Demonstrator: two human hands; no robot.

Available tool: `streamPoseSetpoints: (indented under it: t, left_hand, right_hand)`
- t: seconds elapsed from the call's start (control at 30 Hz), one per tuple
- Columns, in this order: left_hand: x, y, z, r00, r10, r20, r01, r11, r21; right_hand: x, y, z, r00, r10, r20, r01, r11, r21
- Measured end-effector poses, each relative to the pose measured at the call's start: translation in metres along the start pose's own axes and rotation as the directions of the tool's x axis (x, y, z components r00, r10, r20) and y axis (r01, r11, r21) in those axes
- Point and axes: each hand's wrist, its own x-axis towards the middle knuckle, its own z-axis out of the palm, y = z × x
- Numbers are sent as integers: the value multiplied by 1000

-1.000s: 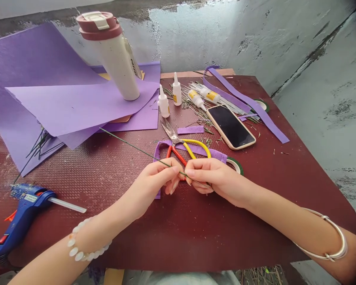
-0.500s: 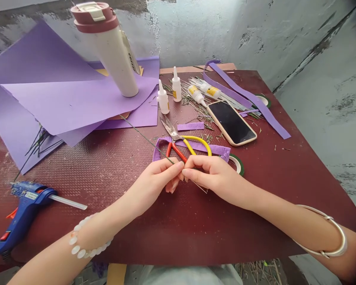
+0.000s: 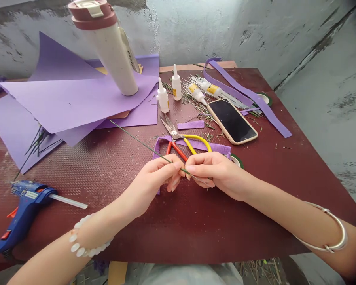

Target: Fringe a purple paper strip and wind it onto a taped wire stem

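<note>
A thin green floral wire stem [image 3: 133, 137] slants from upper left down to my two hands, which meet over the near middle of the table. My left hand [image 3: 160, 172] is closed, pinching the stem between thumb and forefinger. Close beside it, my right hand [image 3: 218, 172] pinches the same stem near its lower end, where a pale thin tip passes under the fingers. Just beyond the hands lie scissors [image 3: 174, 133] with red and yellow handles, partly hidden by my fingers. Behind the right hand, a roll of green tape [image 3: 237, 160] shows in part.
A blue glue gun [image 3: 26, 213] lies at left. Purple paper sheets [image 3: 77, 99] carry a tall cup [image 3: 115, 59]. Farther back are small glue bottles [image 3: 176, 85], scattered wires, a phone [image 3: 233, 120] and purple strips [image 3: 264, 107]. A wall borders the table's back.
The stem's far end has moved left and reaches farther out. My right hand has turned slightly, with its lower fingers more visible, and the stem now shows between both hands.
</note>
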Motion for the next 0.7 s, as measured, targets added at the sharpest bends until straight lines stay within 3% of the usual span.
streamPoseSetpoints:
  t: [0.33, 0.6, 0.7]
  left_hand:
    - [1, 0, 0, 999, -27, 34, 27, 1000, -3]
    - [0, -1, 0, 1000, -4, 5, 4, 1000, -7]
    - [0, 1, 0, 1000, -22, 8, 22, 999, -44]
  right_hand:
    - [-2, -5, 1, 998, -3, -59, 0, 999, -43]
    - [0, -5, 0, 998, 52, -29, -49, 996, 70]
    - [0, -6, 0, 999, 27, -45, -26, 999, 36]
